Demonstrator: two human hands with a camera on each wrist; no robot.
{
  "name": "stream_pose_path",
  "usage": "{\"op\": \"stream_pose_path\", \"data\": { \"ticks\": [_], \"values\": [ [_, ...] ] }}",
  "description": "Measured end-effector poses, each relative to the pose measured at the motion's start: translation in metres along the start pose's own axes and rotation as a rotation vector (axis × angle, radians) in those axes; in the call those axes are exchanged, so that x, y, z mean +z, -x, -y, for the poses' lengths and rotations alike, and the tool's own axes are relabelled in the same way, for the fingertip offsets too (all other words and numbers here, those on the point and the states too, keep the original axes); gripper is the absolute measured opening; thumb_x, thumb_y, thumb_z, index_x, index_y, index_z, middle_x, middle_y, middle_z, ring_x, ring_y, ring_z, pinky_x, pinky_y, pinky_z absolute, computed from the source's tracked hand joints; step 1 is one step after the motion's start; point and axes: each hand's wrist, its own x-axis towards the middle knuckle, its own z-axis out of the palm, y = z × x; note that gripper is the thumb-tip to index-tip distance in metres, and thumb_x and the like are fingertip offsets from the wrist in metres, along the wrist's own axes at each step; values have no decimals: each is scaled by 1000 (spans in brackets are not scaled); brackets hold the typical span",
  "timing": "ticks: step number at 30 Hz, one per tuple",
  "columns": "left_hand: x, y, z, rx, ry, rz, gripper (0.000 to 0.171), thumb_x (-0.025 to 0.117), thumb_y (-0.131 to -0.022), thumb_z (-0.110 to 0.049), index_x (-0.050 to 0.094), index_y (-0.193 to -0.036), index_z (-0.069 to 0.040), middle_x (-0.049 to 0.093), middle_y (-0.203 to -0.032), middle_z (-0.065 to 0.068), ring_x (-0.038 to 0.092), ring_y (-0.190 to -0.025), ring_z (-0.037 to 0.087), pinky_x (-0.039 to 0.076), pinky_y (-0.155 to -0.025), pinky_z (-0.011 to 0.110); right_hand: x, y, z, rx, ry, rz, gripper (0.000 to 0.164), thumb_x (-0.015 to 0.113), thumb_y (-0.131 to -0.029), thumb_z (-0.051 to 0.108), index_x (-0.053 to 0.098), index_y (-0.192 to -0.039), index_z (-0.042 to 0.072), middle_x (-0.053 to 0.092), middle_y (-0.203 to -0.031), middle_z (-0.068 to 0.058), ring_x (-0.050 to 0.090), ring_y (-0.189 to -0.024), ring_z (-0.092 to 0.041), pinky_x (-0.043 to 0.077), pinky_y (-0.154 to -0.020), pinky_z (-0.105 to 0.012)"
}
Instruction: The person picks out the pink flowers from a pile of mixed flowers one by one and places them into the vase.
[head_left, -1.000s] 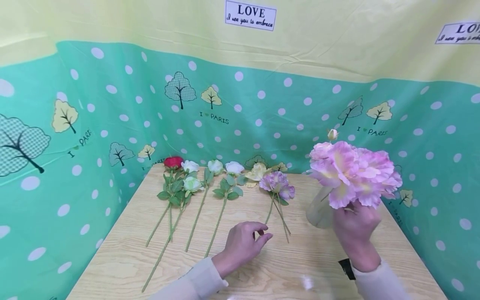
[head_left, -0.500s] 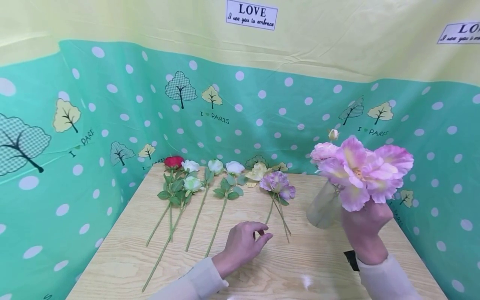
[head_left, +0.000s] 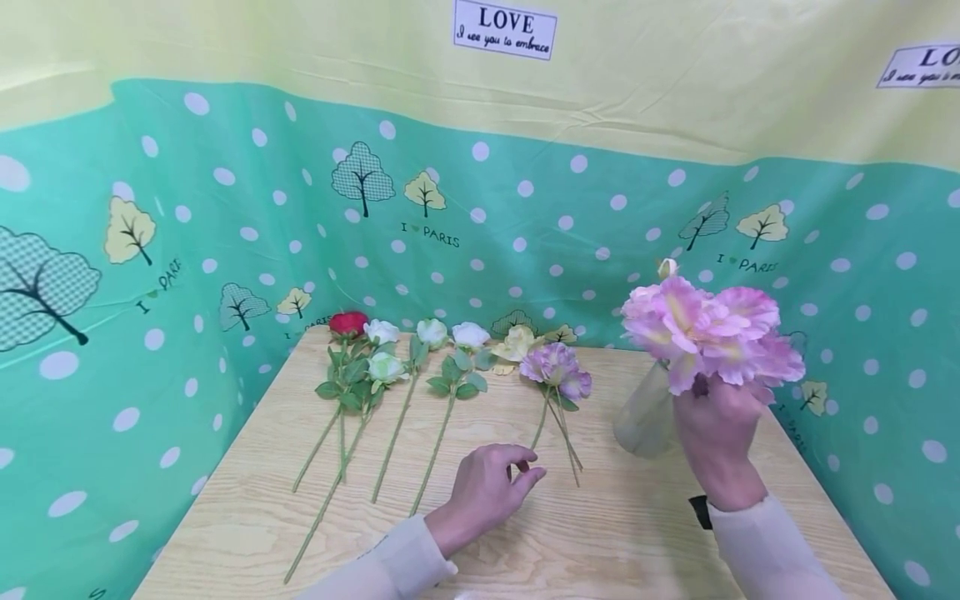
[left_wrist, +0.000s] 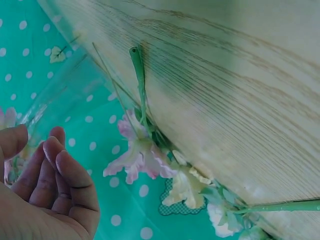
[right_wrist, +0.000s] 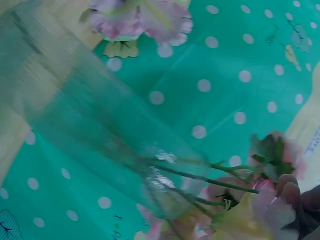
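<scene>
My right hand (head_left: 716, 429) grips a large pink artificial flower (head_left: 742, 325) just under its bloom, beside a clear vase (head_left: 645, 417). In the right wrist view, several green stems (right_wrist: 200, 178) run into the mouth of the vase, and fingers (right_wrist: 289, 192) show at the petals. Other pink blooms and a small bud (head_left: 667, 267) stand over the vase. My left hand (head_left: 487, 492) is low over the table, fingers loosely bent and holding nothing. Its fingertips are near the stem of a purple flower (head_left: 551, 364) lying there. The left wrist view shows the same hand (left_wrist: 55, 195) with bare fingertips.
Left of the purple flowers lie a yellow flower (head_left: 516, 342), white roses (head_left: 469, 335) and a red rose (head_left: 347, 324), stems toward me. The wooden table (head_left: 225, 533) backs onto a dotted green curtain (head_left: 525, 242).
My right hand and the pink flower shifted right, away from the vase, then came back left toward it and rose slightly. The left hand has stayed still.
</scene>
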Motion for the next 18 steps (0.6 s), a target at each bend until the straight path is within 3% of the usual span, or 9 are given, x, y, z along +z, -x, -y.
{"op": "stream_pose_path", "data": {
  "ticks": [5,10,13,18],
  "values": [
    [2,0,-1,0,-3,-5,17,81,-89,-28,80,-99,-14,74,-82,-10,41,-53,-9,35,-46,12,3,10,-16,27,46,172,20,59,-95,5,64,-79,-5,57,-63,-19,47,-52,-29,38,-48,-42],
    [3,0,-1,-2,1,7,17,81,-90,-27,80,-100,-13,74,-83,-9,40,-52,-9,35,-45,12,5,22,-27,82,122,300,10,67,-90,0,70,-93,-9,63,-72,-25,49,-52,-35,45,-46,-55],
    [4,-1,-2,0,-2,12,17,80,-90,-28,80,-100,-14,74,-83,-9,40,-52,-9,35,-45,12,7,26,-32,131,162,345,9,65,-89,-1,68,-92,-9,61,-76,-28,49,-50,-38,45,-43,-59],
    [5,-1,-3,0,-7,13,17,81,-90,-27,81,-100,-14,74,-83,-10,41,-53,-9,35,-46,12,9,30,-37,197,180,361,16,61,-88,1,60,-72,-3,59,-74,-26,51,-52,-41,44,-42,-59]
  ]
}}
